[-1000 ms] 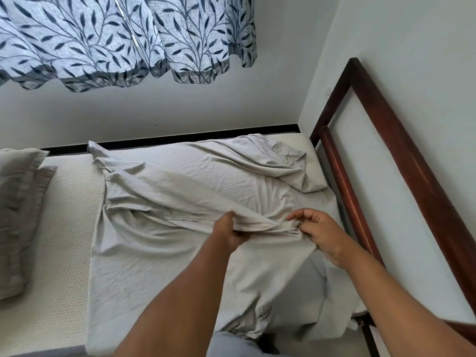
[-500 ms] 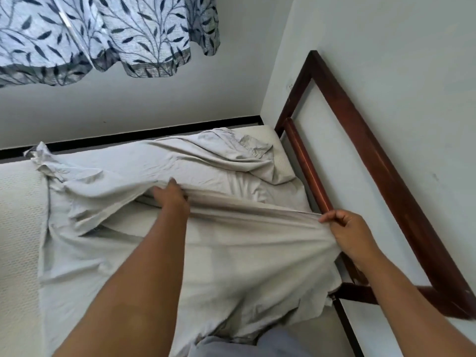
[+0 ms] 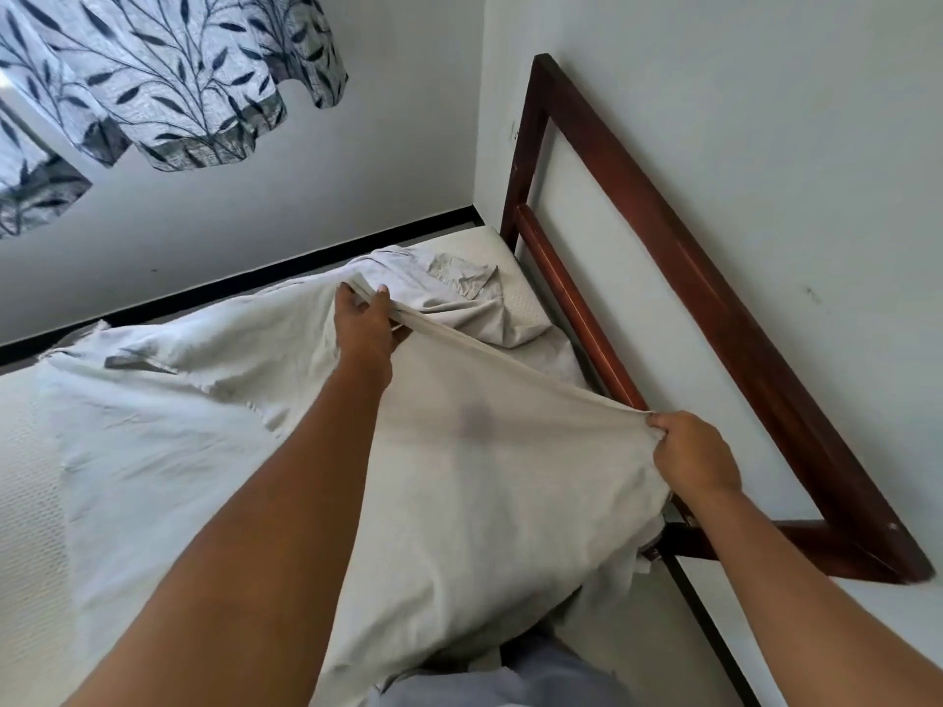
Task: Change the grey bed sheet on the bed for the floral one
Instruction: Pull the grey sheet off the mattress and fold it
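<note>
- Grey bed sheet (image 3: 485,477) lay loose and crumpled over the right part of the bed. Its near portion was lifted off the mattress (image 3: 25,502) and stretched taut between the two hands. Its far end was bunched in the corner, and a lower edge hung off the near side of the bed.
- Mattress, cream and textured, showed bare on the left and again at the far right corner, beside the frame.
- Wooden bed frame (image 3: 714,308), dark reddish-brown, ran along the right side of the mattress against the pale wall (image 3: 765,119).
- Curtain (image 3: 168,79), white with a dark leaf pattern, hung at the upper left, well apart from the sheet.
- Left hand (image 3: 365,324) was stretched far forward, its fingers and thumb clenched round a gathered fold of the sheet, close to the bunched far end.
- Right hand (image 3: 694,451), nearer and just beside the frame's lower rail, gripped the other end of the same taut fold with curled fingers.
- Faint darker patch (image 3: 477,418) showed on the stretched cloth between the two hands.
</note>
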{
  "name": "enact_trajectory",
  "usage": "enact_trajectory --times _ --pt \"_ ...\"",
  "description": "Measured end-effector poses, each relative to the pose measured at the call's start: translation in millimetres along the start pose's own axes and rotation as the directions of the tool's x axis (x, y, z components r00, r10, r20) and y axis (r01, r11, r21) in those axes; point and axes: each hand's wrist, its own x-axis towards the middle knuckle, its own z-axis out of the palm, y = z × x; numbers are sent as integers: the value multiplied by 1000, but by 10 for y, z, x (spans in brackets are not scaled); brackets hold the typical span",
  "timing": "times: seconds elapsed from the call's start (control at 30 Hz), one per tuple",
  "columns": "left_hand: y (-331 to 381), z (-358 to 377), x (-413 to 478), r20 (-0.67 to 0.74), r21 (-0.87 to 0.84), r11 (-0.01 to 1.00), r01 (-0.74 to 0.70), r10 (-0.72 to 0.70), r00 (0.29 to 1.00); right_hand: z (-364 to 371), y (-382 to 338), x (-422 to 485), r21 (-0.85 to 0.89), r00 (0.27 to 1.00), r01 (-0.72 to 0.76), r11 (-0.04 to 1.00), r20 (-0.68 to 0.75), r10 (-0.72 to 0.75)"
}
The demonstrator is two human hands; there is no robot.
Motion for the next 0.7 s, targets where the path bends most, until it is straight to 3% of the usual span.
enact_trajectory --times 0.1,0.23,0.33,0.5,0.6,0.7 --pt "-248 121 -71 49 57 998 38 -41 998 138 90 130 8 989 20 1000 145 -21" --pt "-548 156 -173 86 131 986 99 -111 990 247 -265 260 58 958 222 973 174 -229" --pt "-670 178 -274 79 143 980 141 -153 985 372 -800 324 261 885 352 899 220 -410" --pt "-730 143 -429 59 181 971 157 -170 984 519 -1730 399 419 806 442 793 202 -556" --pt "-700 71 -463 51 171 976 134 -145 988 554 -1968 424 412 780 494 766 181 -600" --pt "-659 5 -443 25 28 980 196 -196 980 578 -2042 441 354 742 576 736 150 -653"
